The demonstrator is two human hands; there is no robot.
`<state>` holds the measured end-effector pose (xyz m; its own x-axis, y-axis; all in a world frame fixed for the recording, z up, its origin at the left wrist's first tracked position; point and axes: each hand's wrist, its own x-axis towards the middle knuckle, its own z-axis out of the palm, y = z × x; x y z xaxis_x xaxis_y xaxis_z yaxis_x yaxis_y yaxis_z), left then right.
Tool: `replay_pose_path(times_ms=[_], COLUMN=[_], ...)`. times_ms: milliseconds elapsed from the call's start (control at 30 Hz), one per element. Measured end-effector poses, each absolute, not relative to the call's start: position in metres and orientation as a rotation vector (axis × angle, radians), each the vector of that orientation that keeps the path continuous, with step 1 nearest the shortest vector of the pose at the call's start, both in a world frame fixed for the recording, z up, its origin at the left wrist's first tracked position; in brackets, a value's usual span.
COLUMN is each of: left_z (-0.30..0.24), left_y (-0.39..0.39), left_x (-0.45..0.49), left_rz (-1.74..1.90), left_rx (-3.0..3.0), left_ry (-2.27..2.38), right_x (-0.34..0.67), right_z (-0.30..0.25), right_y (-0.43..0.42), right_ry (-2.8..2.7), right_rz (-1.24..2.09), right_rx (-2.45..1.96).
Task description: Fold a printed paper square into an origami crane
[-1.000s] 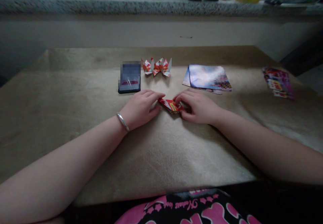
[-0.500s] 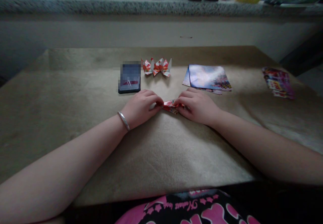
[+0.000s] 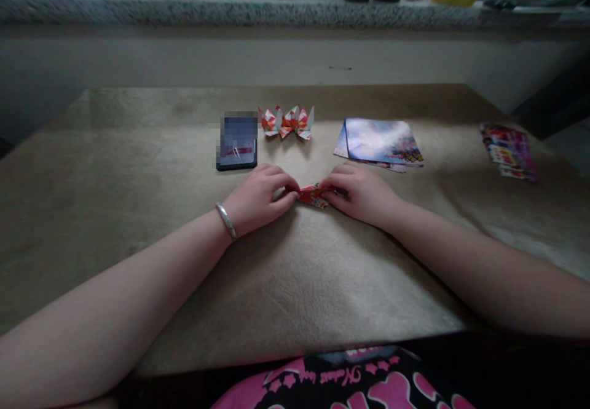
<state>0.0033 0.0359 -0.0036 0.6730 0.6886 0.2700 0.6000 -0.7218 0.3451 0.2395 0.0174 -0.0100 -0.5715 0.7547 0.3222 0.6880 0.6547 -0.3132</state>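
A small folded piece of red patterned origami paper (image 3: 313, 196) lies between my hands, low over the table. My left hand (image 3: 265, 194), with a silver bangle at the wrist, pinches its left end between thumb and fingers. On the right end, my right hand (image 3: 359, 192) is closed in a pinch, its fingertips partly covering the paper. Just beyond my hands stand several folded red-and-white origami pieces (image 3: 286, 123) in a row, with pointed tips upward.
A dark phone (image 3: 237, 143) lies beyond my left hand. Patterned paper sheets (image 3: 382, 141) overlap beyond my right hand, and colourful packets or cards (image 3: 508, 152) lie at the far right. A granite sill (image 3: 276, 10) with assorted objects runs behind the table (image 3: 286, 292).
My fingers have shifted slightly on the folded paper, and more of its patterned face shows between them. Both hands stay in nearly the same place.
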Motion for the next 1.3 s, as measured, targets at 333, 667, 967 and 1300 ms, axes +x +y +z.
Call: replay_pose_path(times_ms=[333,667,967,1300], left_z=[-0.006,-0.01,-0.009,-0.012], left_y=[0.038,0.04,0.037,0.041], left_x=[0.006,0.006,0.007,0.007], left_rz=[0.505,0.577,0.609,0.568], left_rx=[2.676,2.622,2.729,2.711], left_ry=[1.192,1.141,0.995,1.039], right_x=[0.236,0.237,0.233,0.227], right_z=[-0.007,-0.011,-0.015,-0.008], right_y=[0.015,0.017,0.016,0.015], right_ry=[-2.346,-2.261,-2.212,-2.366], right_rz=[0.115,0.303,0.505,0.354], right_rx=[-1.335,-1.175,-1.058,-1.121])
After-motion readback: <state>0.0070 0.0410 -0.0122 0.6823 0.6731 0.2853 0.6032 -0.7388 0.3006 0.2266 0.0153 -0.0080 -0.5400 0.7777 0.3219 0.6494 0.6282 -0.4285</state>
